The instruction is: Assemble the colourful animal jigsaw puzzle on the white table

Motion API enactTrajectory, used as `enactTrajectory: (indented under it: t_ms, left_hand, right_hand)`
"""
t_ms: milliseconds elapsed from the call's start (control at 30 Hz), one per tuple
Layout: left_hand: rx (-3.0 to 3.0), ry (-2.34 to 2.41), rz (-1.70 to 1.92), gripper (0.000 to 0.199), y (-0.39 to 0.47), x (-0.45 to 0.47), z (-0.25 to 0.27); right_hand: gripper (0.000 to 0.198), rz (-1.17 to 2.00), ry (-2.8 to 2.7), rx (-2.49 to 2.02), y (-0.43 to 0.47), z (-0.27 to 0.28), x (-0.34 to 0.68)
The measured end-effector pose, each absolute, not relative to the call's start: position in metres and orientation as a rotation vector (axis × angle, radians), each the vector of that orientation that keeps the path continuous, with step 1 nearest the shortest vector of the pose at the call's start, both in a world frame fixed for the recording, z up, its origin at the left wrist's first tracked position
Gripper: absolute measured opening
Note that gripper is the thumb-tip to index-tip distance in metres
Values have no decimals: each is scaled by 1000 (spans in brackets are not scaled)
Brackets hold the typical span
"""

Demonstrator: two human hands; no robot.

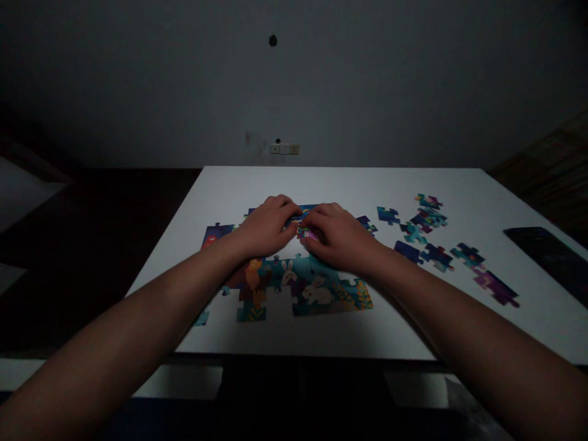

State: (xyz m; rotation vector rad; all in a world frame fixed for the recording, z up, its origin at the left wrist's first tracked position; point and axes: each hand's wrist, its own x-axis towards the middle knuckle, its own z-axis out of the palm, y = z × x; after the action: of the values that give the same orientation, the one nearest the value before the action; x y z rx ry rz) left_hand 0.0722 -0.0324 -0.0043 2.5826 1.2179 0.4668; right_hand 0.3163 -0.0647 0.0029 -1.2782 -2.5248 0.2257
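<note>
A partly assembled jigsaw puzzle with rabbits and plants lies on the white table, with gaps in it. At its upper middle, a small pink and multicoloured puzzle piece sits between my hands. My right hand has thumb and fingers bent around this piece from the right. From the left, my left hand reaches over the puzzle, its thumb and index fingertip closed in on the same piece's edge. My hands and forearms hide parts of the puzzle.
Several loose puzzle pieces are scattered on the right of the white table. A dark flat object, perhaps a phone, lies at the right edge. Behind the table is a wall with sockets. The light is dim.
</note>
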Motion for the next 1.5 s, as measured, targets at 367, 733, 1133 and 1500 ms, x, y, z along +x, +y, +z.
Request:
enactTrajectory:
  t_ms: [367,733,1133,1500]
  left_hand:
    - [2573,1228,445,37,-34,73,-1]
    - [2582,1210,470,34,-33,71,-3]
    - [2590,1226,443,37,-35,73,-2]
    - [2592,1226,428,38,-35,73,-1]
  right_hand:
    - [26,240,-2525,-1297,-66,5,315]
    - [25,254,-2524,-1305,-66,6,315]
    - [30,290,-2528,-1279,-65,5,316]
    - [29,283,-2536,-1273,-64,6,318]
